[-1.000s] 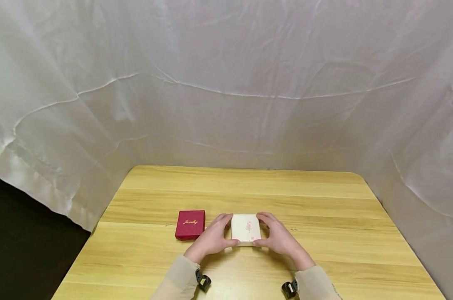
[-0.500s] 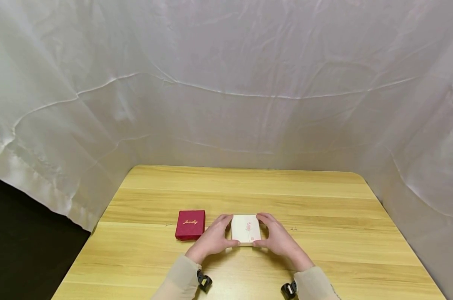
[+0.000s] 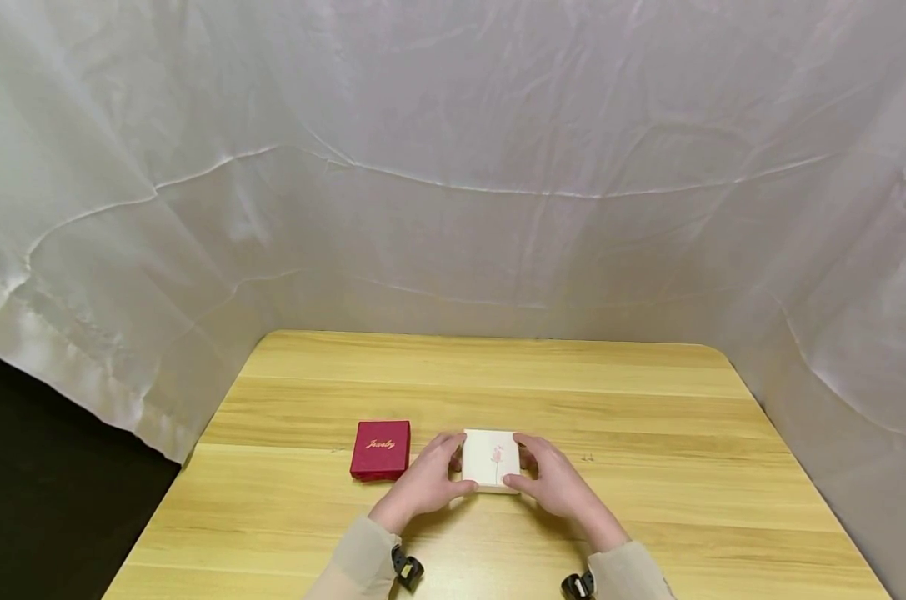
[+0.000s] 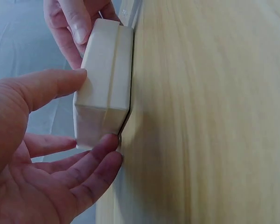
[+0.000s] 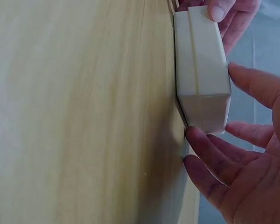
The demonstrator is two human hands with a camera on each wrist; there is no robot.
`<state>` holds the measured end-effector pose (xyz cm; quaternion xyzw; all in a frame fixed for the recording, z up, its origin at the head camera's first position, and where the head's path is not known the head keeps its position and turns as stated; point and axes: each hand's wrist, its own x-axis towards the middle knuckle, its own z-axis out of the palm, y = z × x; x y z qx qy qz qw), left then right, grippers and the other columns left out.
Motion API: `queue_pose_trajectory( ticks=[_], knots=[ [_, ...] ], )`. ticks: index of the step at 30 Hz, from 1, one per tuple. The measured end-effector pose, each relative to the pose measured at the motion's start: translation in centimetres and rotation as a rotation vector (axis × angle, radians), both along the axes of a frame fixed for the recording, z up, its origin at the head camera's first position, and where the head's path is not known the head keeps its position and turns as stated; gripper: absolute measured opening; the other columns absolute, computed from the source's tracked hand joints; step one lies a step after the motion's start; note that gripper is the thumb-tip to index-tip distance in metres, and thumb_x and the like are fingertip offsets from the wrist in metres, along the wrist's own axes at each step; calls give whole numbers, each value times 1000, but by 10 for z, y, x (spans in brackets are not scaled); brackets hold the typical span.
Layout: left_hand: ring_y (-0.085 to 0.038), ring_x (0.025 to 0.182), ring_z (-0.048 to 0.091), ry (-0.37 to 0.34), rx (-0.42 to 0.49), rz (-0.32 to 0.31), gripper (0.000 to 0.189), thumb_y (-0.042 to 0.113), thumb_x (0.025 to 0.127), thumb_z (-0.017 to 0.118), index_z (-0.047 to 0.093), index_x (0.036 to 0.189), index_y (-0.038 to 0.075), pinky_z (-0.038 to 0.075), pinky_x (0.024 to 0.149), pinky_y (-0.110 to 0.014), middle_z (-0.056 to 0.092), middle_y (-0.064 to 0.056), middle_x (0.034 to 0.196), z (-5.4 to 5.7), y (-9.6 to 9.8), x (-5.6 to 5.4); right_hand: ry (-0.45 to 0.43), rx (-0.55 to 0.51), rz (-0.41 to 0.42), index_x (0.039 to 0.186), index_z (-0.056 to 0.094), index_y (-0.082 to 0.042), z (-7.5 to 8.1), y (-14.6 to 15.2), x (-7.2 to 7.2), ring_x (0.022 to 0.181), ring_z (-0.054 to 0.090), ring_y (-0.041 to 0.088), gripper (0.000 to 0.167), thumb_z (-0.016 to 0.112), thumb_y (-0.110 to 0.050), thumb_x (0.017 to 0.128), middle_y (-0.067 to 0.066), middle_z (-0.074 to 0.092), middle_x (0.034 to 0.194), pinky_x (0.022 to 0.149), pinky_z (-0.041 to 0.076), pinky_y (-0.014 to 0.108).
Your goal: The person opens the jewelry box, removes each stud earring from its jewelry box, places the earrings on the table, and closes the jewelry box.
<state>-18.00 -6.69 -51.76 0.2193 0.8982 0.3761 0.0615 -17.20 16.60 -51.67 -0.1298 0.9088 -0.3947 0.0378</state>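
A small square white lidded box [image 3: 488, 457], printed with a pink flower, sits on the wooden table. My left hand [image 3: 428, 477] holds its left end, the thumb at the near edge and the fingers round the side and far corner. At the opposite end my right hand [image 3: 556, 477] grips the box the same way. A seam runs round the white box [image 4: 101, 65] in the left wrist view, where lid meets base. Seen from the right wrist, fingertips of the right hand [image 5: 252, 172] lie at the lower edge of the white box [image 5: 205, 56].
A dark red box [image 3: 381, 450] with gold "Jewelry" lettering lies left of the white one, close to my left hand. The wooden table [image 3: 648, 417] is enclosed by pale hanging cloth [image 3: 453, 233] at the back and sides.
Both hands have shifted slightly on the white box; the right thumb sits a little further in over its near edge. The box has barely moved, and the red box stays put.
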Motion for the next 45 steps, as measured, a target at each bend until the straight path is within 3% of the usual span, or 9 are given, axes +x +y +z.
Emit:
queue_pose_trajectory(
  ticks=[5,12,20,27,35,45],
  knots=[
    [-18,93,57,1,0,11,75,22,80,82,47,139,-7,49,82,-30,54,-16,125,0,4,-1,-2,-13,-22,138,50,4,0,-1,0,91,61,17,65,79,-14,82,15,61,120,82,52,38],
    [-19,92,58,11,21,-9,72,17,80,81,47,138,-10,50,80,-27,54,-19,122,2,14,-2,-7,-41,-66,135,53,4,1,5,0,90,61,18,62,80,-9,81,15,60,120,77,53,35],
    [-24,105,57,35,-44,-17,76,22,78,82,47,138,-9,48,94,-37,52,-24,131,4,31,-7,-33,-62,-105,135,54,4,2,18,-1,89,61,18,61,80,-8,81,15,61,119,73,52,30],
    [-16,93,57,3,-54,-22,75,21,78,83,49,138,-7,50,82,-26,56,-18,124,7,44,-11,-63,-71,-122,137,51,6,1,29,-4,92,63,20,64,79,-6,81,18,61,120,76,54,32],
    [-14,90,55,38,-87,-23,76,24,75,84,51,136,-6,50,81,-27,58,-15,115,5,51,-17,-84,-64,-129,138,48,7,2,35,-7,94,63,22,65,78,-4,81,19,60,122,78,55,33],
    [-11,88,53,-3,-81,-50,78,26,80,81,46,142,-4,49,78,-25,57,-11,115,6,49,-16,-91,-51,-110,140,47,5,5,42,-7,99,62,24,66,78,-10,83,17,60,123,81,54,37]
  ],
)
